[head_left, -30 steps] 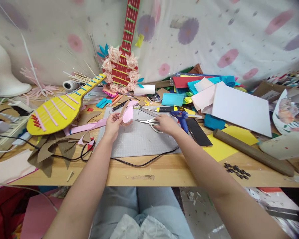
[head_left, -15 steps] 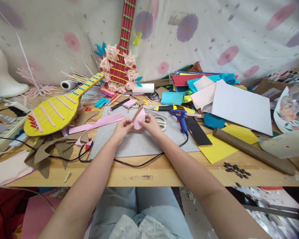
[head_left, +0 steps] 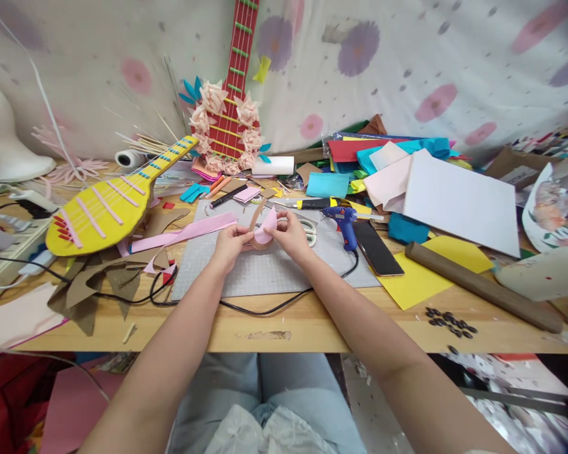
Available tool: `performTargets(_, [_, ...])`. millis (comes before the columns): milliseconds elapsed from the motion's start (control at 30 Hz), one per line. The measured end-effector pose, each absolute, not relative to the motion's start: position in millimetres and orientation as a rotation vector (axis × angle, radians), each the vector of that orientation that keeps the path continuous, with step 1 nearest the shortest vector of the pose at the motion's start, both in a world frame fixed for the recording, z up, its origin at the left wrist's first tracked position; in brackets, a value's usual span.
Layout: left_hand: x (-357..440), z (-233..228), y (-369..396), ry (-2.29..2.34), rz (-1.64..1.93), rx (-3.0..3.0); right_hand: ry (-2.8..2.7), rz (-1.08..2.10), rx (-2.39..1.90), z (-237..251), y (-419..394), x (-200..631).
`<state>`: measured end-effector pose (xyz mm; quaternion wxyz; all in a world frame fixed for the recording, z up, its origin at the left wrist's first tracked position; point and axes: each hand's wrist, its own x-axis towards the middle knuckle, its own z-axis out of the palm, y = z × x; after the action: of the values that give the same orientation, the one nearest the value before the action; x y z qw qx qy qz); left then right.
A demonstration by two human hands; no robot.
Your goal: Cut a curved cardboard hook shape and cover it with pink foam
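Wooden table (head_left: 312,325) carried a grey cutting mat (head_left: 265,268), over which both hands met. The left hand (head_left: 230,243) and right hand (head_left: 291,232) pinched a pink petal piece (head_left: 265,228) against a cardboard strip (head_left: 255,214), seemingly pressing them together; next likely needed a steady squeeze. Blue glue gun (head_left: 343,221) and scissors (head_left: 308,232) lay just beside.

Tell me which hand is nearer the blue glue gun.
Right. The right hand holds the pink paper piece just left of the blue glue gun; the left hand grips the same piece from its far side, farther left.
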<state>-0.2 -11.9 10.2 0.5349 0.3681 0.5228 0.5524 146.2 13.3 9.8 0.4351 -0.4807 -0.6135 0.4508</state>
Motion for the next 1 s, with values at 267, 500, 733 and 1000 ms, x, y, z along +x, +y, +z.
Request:
performTargets(267, [4.0,11.3,-11.7,1.298,1.341,0.929,-1.45,1.197,-1.098,8.6,15.5,147.2])
performTargets(500, [5.1,5.5,-7.9,1.39,1.373,1.036,-1.439,1.19,-1.107,7.3,16.3,148.0])
performTargets(733, [4.0,8.9,-8.8,1.291,1.419,0.94,-1.495,1.023,-1.131,14.7,21.0,158.4])
performTargets(1000, [-8.2,10.5,-7.4,1.164,1.472,0.669,-2.224,0.209,-1.644,13.6,28.6,211.3])
